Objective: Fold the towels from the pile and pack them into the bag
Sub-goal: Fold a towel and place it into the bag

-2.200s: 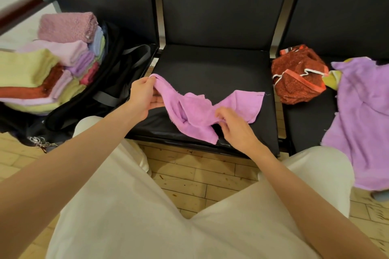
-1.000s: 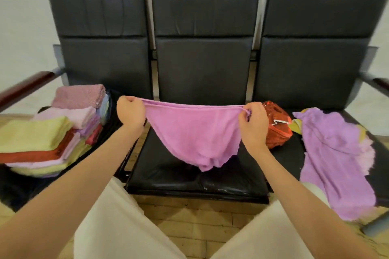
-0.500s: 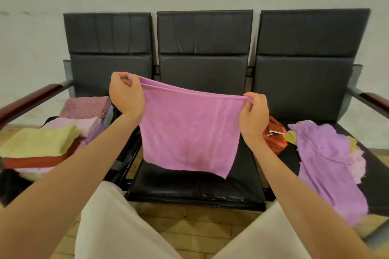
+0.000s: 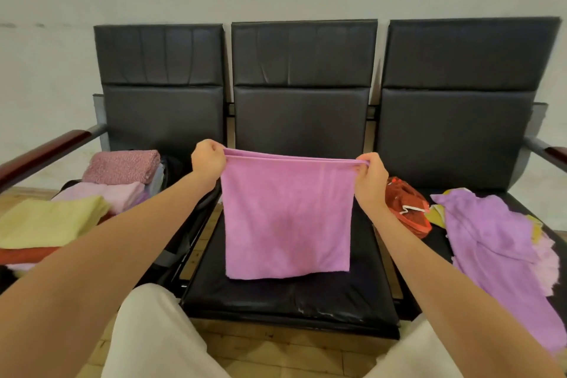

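Observation:
A pink towel (image 4: 287,218) hangs flat and square above the middle black seat (image 4: 288,294), doubled over along its top edge. My left hand (image 4: 207,159) grips its top left corner and my right hand (image 4: 369,175) pinches its top right corner. On the left seat, a stack of folded towels (image 4: 58,218) in yellow, pink, red and lilac sits in the dark bag (image 4: 184,224), whose body is mostly hidden behind my left arm. On the right seat lies the unfolded pile: a lilac towel (image 4: 491,242) over yellow and pink ones, and a red towel (image 4: 405,205).
Three joined black chairs stand against a pale wall, with wooden armrests at the far left (image 4: 43,153) and far right (image 4: 555,152). My knees in light trousers (image 4: 153,334) fill the bottom, over a wood-block floor (image 4: 276,347).
The towel lay crumpled on the middle seat; both hands took its corners, lifted it and pulled it taut. It now hangs straight and level. The camera tilted up.

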Demonstrator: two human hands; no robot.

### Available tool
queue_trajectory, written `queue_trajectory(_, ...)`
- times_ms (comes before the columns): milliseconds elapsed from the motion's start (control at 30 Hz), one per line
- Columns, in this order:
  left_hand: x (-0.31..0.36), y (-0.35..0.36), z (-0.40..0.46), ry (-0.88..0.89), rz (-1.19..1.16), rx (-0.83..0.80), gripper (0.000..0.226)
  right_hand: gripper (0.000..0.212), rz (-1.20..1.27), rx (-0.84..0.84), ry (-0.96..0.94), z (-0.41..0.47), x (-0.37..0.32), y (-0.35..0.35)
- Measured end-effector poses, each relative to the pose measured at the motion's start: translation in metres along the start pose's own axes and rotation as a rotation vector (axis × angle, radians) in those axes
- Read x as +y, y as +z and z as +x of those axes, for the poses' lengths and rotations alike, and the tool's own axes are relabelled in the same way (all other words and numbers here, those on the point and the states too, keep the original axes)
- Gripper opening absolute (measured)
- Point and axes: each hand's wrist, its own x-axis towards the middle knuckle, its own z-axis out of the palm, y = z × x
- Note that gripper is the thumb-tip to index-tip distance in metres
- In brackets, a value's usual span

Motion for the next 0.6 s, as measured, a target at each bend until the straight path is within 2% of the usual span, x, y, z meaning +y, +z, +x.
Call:
queue_trajectory(100, 0.021, 0.012, 0.014, 0.067, -0.122, -0.009, 0.028, 0.013, 0.081, 0.072, 0.021, 0.023, -0.006, 0.000)
queue_trajectory(200, 0.034, 0.021, 0.019, 0.162, -0.163, 0.003, 0.028, 0.013, 0.137, 0.168, -0.055, 0.034, -0.013, -0.008)
queue_trajectory(300, 0.027, 0.025, 0.014, 0.187, -0.187, 0.035, 0.027, 0.016, 0.120, 0.186, -0.111, 0.027, -0.005, -0.014)
queue_trajectory(500, -0.055, 0.042, -0.021, 0.072, -0.043, -0.078, 0.026, 0.015, -0.007, 0.054, -0.099, -0.044, 0.043, -0.016)
queue_trajectory(600, -0.106, 0.049, -0.053, -0.017, 0.129, -0.228, 0.027, 0.015, -0.136, -0.133, -0.066, -0.095, 0.081, -0.012)
